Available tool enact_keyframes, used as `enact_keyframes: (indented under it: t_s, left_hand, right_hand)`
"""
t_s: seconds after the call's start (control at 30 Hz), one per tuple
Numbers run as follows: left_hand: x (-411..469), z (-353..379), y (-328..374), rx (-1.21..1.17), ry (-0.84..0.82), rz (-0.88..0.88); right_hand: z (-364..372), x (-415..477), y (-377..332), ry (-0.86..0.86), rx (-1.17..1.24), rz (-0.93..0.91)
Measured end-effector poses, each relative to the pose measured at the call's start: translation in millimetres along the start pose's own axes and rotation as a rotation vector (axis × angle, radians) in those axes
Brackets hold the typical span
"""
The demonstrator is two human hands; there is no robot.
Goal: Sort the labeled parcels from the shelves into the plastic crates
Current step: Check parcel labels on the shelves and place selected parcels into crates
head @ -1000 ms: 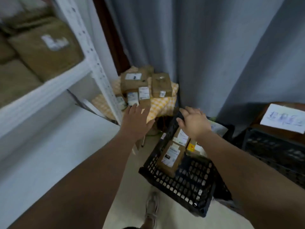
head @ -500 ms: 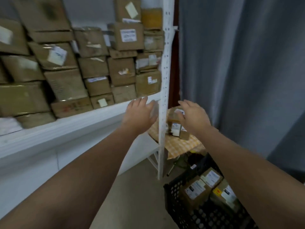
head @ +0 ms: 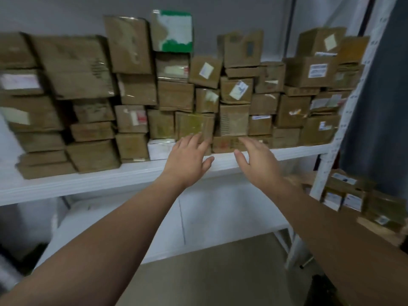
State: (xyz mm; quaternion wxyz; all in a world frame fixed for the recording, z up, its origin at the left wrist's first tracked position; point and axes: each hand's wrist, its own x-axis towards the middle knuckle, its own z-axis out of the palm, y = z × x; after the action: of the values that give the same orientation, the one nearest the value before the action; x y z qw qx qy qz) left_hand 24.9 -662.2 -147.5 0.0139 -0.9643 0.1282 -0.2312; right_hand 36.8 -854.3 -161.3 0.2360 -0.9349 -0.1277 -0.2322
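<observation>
Now left hand (head: 187,161) and right hand (head: 258,165) hover, fingers (head: 194,139) spread and empty, before the shelf (head: 106,181) stacked with parcels (head: 175,96)

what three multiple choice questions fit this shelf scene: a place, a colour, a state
1. Where are the left hand and right hand?
A in a crate
B before the parcels on the white shelf
C on the floor
2. What colour bands the white-faced box on top?
A green
B red
C blue
3. How are the hands?
A left grips a parcel
B both fists
C both open, holding nothing
Answers: B, both lie before the shelf's bottom row; A, green strips edge its top and bottom; C, fingers spread, nothing in them.
</observation>
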Motion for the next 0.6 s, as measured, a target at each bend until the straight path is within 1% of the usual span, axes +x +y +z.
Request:
enact_keyframes:
  t_s: [0.2, 0.33, 0.47, 0.6]
  left_hand:
    - [-79.3, -41.3, -142.2, 0.07, 0.018, -0.126]
    - [-124.9, -63.0, -219.9, 0.104, 0.022, -0.203]
    - [-155.6, -75.6, -278.7, 0.131, 0.032, -0.246]
    - [-160.7, -86.4, -326.2, 0.115, 0.084, -0.269]
  right_hand:
    - [65.9, 2.2, -148.8, -0.02, 0.069, -0.1]
    - [102.4, 2.1, -236.0, -0.069, 0.113, -0.184]
    - [126.8, 9.5, -299.3, -0.116, 0.122, -0.253]
    - [137.2, 32.8, -341.4, -0.121, 0.119, -0.312]
